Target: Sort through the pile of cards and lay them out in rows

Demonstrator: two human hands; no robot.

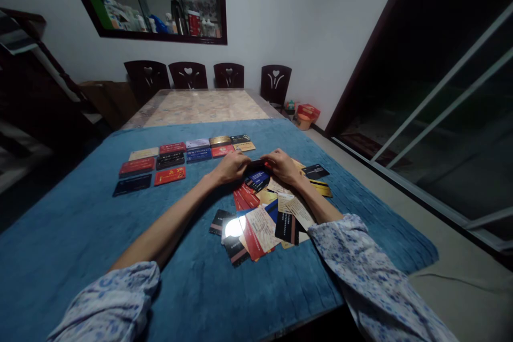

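Observation:
Between my two hands is a dark card (pixel 257 163), held at its ends just above the table. My left hand (pixel 232 166) pinches its left end, and my right hand (pixel 281 164) grips the right end. Below and nearer to me spreads a loose pile of overlapping cards (pixel 262 227), in black, red, blue, gold and cream. A black card (pixel 316 171) and a gold-and-black card (pixel 320 187) lie right of my right wrist. Left of my hands, several cards lie in rows, among them a red card (pixel 170 175), a dark navy card (pixel 132 185) and a blue card (pixel 199 155).
A blue cloth (pixel 180 278) covers the near part of the table, with a bare marble-patterned top (pixel 208 104) beyond. Dark chairs (pixel 188 75) stand at the far end. An orange bin (pixel 304 121) sits on the floor beyond the table's right side.

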